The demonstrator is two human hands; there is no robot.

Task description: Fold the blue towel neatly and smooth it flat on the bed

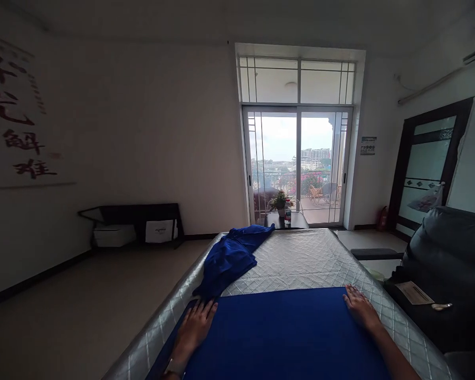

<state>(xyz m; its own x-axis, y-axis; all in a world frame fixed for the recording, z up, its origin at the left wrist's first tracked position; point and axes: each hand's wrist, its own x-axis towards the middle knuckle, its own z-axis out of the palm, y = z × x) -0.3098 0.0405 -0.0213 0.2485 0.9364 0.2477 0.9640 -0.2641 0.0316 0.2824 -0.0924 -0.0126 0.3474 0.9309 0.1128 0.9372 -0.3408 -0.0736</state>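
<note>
A blue cloth (pixel 281 332) lies spread flat on the table, over a silvery quilted-pattern cover (pixel 301 258). My left hand (pixel 198 322) rests flat near the cloth's far left corner, fingers stretched forward. At the far right corner lies my right hand (pixel 360 306), palm down with its fingers extended over the edge of the cloth. Neither hand grips anything. Beyond my left hand, a crumpled blue garment or cloth (pixel 229 258) lies along the table's left side; its exact kind is unclear.
Behind the table stand a potted plant (pixel 280 203) and a bottle (pixel 287 212) on a small dark table. A black armchair (pixel 443 264) is close on the right. At the left wall sits a low black bench (pixel 138 214) with white boxes beneath. Sliding glass doors (pixel 277 153) are ahead.
</note>
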